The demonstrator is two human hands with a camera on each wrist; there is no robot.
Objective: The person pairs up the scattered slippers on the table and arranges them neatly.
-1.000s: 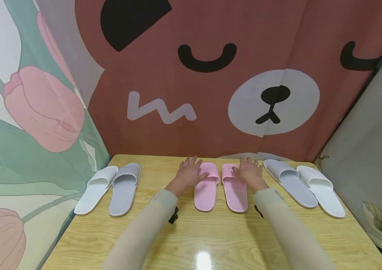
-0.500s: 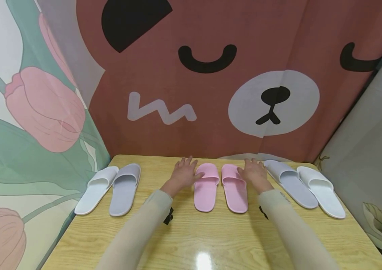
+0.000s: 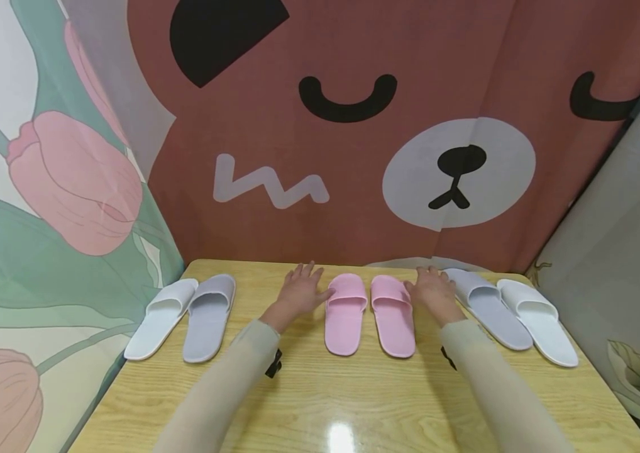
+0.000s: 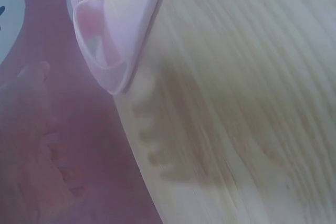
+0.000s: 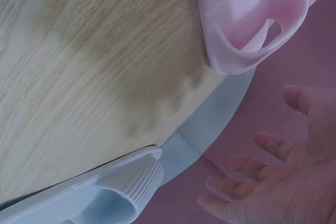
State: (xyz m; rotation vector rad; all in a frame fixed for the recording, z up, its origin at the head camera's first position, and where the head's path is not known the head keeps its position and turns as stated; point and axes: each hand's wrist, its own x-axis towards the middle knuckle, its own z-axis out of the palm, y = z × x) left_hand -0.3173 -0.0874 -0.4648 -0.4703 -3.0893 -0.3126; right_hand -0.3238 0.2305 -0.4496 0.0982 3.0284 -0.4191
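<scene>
Two pink slippers stand side by side at the middle of the table, the left pink slipper and the right pink slipper, toes toward the back wall. My left hand, fingers spread, hovers just left of the left one, its thumb overlapping the edge in the head view. Right of the other pink slipper, between it and a grey slipper, is my right hand with fingers extended. Neither hand holds anything. In the left wrist view, the hand's shadow falls on the bare wood. The right wrist view shows relaxed, parted fingers.
At the left end of the table lie a white slipper and a grey slipper. Another white slipper lies at the right end. A bear-print curtain hangs right behind the table's back edge.
My hands have moved apart, the left one leftward and the right one rightward, away from the pink slippers' tops. The slippers have stayed in place.
</scene>
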